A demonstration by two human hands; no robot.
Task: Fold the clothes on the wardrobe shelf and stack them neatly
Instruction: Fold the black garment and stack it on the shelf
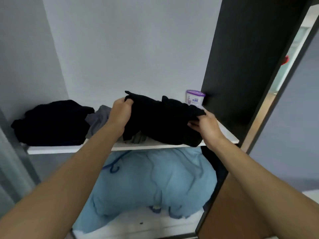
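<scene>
On wardrobe shelf point(69, 149): black garment point(160, 121), bunched.
My fingers point(128, 100): left hand point(120, 112) and right hand point(205, 124) each pinch an end.
Step, I judge: opening it out.
Next, likely: lay flat, then fold.

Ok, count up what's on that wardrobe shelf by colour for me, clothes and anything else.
Black: 2, the black pile at the left and the black garment gripped by the left hand and right hand.
Grey: 1, the grey garment between them.
White with a purple lid: 1, the tub.
Total: 4.
</scene>
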